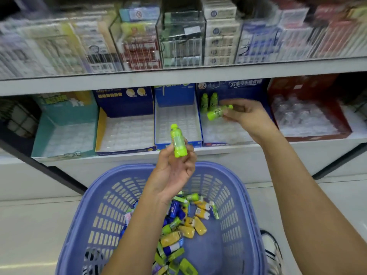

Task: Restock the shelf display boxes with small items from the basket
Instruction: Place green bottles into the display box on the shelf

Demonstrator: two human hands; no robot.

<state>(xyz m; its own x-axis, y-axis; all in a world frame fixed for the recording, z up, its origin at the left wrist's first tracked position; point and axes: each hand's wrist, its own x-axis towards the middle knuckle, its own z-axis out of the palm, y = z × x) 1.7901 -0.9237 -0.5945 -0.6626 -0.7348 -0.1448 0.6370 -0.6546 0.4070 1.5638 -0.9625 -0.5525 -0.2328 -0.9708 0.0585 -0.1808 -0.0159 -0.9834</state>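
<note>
Restocking at an early stage. A green bottle (178, 141) is pinched upright in the left hand (174, 171) above the basket (238, 187), while a second green bottle (217, 113) is gripped sideways in the right hand (246, 114) over the dark-blue display box (238, 88), where only two bottles (209, 101) are seen standing. The neighbouring boxes (123, 104) appear unfilled and a heap of small items (186, 231) is left in the basket, so most of the task is judged outstanding.
</note>
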